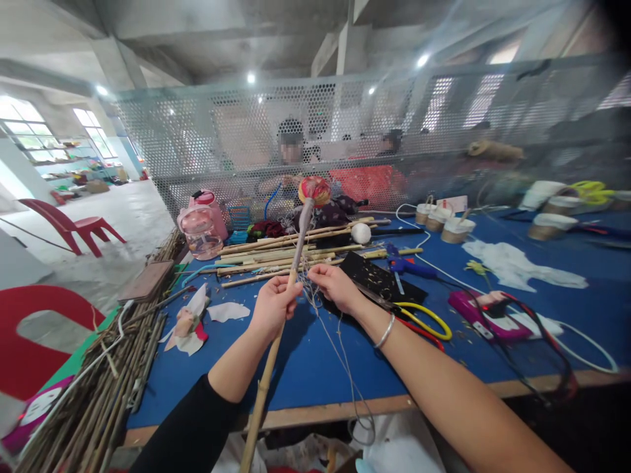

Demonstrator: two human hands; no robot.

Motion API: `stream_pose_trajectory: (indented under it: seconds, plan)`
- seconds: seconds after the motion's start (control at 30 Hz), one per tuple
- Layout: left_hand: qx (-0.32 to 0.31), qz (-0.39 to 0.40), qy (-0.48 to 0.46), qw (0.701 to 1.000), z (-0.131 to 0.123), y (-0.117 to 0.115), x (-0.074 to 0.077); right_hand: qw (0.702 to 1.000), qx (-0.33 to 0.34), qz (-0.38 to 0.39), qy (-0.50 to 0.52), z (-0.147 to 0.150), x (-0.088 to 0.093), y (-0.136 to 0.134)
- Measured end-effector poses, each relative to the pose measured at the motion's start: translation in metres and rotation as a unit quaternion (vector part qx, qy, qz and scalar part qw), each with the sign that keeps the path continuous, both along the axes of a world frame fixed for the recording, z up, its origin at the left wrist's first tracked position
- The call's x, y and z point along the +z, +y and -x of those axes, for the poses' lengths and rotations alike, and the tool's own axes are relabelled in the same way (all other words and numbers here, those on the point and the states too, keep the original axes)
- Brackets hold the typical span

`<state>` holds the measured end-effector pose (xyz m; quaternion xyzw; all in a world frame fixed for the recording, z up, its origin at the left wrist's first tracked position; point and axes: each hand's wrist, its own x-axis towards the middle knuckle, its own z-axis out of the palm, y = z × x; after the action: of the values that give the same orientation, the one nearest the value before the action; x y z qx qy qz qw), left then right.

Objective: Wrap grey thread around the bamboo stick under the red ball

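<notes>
My left hand [275,305] is closed around a bamboo stick [269,371] that slants up and away from me. The stick's upper part has a greyish wrapping [303,230], and a round red and yellow head [314,190] tops it. Just right of the stick, my right hand [335,286] pinches with thumb and forefinger; pale thin string [340,355] hangs near these fingertips, dropping past the table edge. Whether the string is in the pinch is hard to make out. Scissors with yellow and red handles [426,320] lie beside my right wrist.
Bamboo sticks [276,249] lie across the blue table [197,387], with a blue glue gun [409,265] to their right. A bundle of thin brown sticks [98,401] lines the left edge. Pink bottles [201,226] stand behind. People sit beyond a perforated screen [221,131].
</notes>
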<state>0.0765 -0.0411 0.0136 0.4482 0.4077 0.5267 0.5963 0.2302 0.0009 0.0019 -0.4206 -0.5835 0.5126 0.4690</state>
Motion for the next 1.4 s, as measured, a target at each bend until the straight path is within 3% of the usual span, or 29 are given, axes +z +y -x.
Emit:
stream_pose_trajectory:
  seconds: [0.17, 0.43, 0.67, 0.87, 1.03, 1.2, 1.3, 1.4]
  plan:
    - [-0.015, -0.021, 0.002, 1.000, -0.001, 0.001, -0.002, 0.999, 0.010, -0.011, 0.032, 0.002, 0.001, 0.000]
    - [-0.038, 0.029, -0.014, 0.999, -0.001, -0.009, 0.006, 0.994, 0.044, 0.054, 0.083, 0.003, -0.003, -0.004]
    - [0.051, -0.015, 0.068, 0.996, -0.002, -0.006, 0.003, 0.992, 0.039, 0.065, 0.100, 0.007, 0.002, -0.009]
    - [0.029, 0.009, 0.054, 0.998, -0.005, -0.008, 0.006, 0.993, 0.034, 0.048, 0.101, 0.008, 0.000, -0.009]
    - [-0.037, 0.097, -0.027, 0.994, -0.003, -0.008, 0.003, 0.997, -0.037, -0.072, 0.007, -0.002, -0.001, -0.004]
    - [-0.052, 0.068, -0.083, 0.993, -0.003, -0.006, 0.002, 0.955, -0.131, -0.238, -0.119, -0.010, 0.009, -0.003]
    - [-0.054, 0.049, -0.104, 0.992, -0.004, -0.009, 0.005, 0.942, -0.160, -0.259, -0.139, -0.009, 0.014, -0.002]
    - [-0.102, 0.074, -0.132, 0.983, -0.004, -0.012, 0.007, 0.941, -0.171, -0.261, -0.132, -0.009, 0.014, 0.000]
